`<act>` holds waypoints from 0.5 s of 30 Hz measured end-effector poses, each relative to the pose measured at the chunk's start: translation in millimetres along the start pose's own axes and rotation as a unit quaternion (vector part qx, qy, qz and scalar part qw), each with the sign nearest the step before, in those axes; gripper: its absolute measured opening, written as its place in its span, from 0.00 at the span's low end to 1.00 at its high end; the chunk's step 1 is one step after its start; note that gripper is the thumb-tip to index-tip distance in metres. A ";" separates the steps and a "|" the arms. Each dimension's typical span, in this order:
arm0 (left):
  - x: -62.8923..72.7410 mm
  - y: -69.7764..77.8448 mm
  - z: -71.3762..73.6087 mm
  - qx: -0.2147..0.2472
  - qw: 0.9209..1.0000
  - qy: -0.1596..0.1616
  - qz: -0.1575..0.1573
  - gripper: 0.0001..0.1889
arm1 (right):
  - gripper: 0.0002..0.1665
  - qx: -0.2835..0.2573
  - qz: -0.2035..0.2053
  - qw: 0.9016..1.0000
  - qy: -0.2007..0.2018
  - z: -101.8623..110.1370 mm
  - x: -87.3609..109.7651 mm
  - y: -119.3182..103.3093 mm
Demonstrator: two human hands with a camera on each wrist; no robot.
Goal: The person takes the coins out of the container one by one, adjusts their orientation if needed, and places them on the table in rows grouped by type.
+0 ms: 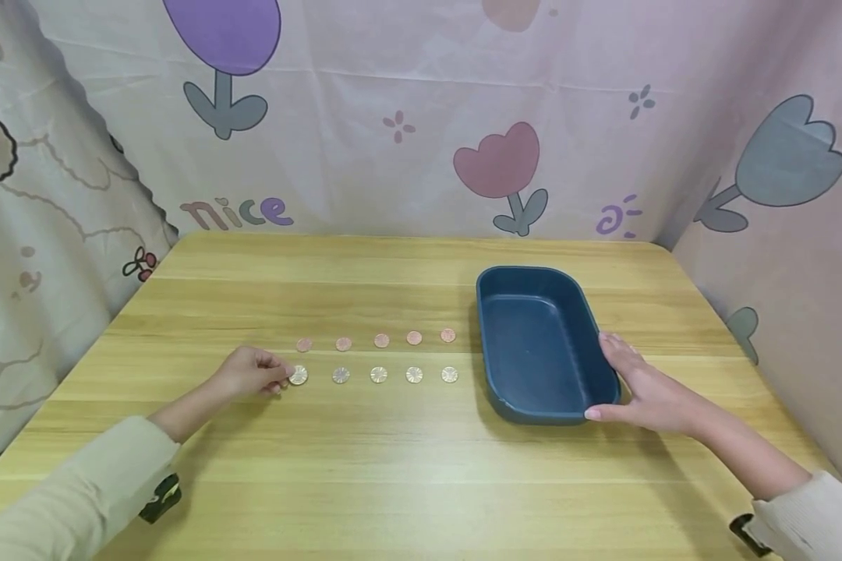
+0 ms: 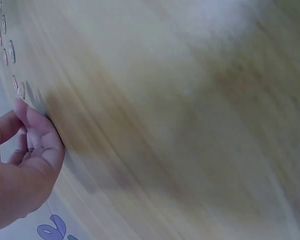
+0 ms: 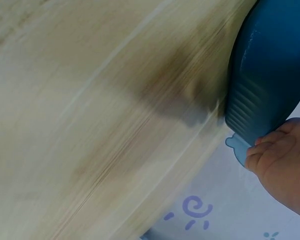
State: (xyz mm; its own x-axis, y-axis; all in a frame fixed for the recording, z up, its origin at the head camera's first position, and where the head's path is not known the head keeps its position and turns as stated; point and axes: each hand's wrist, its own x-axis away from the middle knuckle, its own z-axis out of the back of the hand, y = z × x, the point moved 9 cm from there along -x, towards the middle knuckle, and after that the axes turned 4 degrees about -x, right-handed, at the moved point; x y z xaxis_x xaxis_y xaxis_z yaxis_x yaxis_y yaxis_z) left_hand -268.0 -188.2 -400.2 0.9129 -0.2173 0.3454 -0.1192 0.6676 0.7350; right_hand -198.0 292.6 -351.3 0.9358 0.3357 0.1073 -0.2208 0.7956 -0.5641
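In the head view my left hand (image 1: 254, 372) is at the left end of two rows of coins. Its thumb and forefinger pinch the edge of a silver coin (image 1: 298, 375), the leftmost of the nearer row. The left wrist view shows the same hand (image 2: 37, 145) with its fingertips right at that coin (image 2: 21, 91). On the other side, a dark blue rectangular tub (image 1: 533, 358) stands with its open top up. My right hand (image 1: 649, 393) grips its near right corner, thumb at the front and fingers along the right wall. This hand (image 3: 285, 160) also shows in the right wrist view.
Beyond the silver row lies a row of copper-coloured coins (image 1: 382, 340). More silver coins (image 1: 379, 375) extend rightward toward the tub. All this is on a wooden table (image 1: 365, 475), with a flower-print curtain (image 1: 365, 171) hanging behind and at both sides.
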 end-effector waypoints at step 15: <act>-3.7 3.9 -2.9 -0.047 0.998 -0.027 0.022 0.10 | 0.66 -0.003 0.002 1.000 0.000 -0.4 -0.1 1.3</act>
State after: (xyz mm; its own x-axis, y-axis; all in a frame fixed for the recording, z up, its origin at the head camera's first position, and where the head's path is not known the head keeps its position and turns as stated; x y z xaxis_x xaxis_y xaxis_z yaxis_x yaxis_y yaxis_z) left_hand -270.7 -182.8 -400.3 0.8850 -0.2227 0.4090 -0.1195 0.7402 0.6616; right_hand -198.3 293.4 -352.4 0.9352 0.3384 0.1043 -0.2228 0.7913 -0.5694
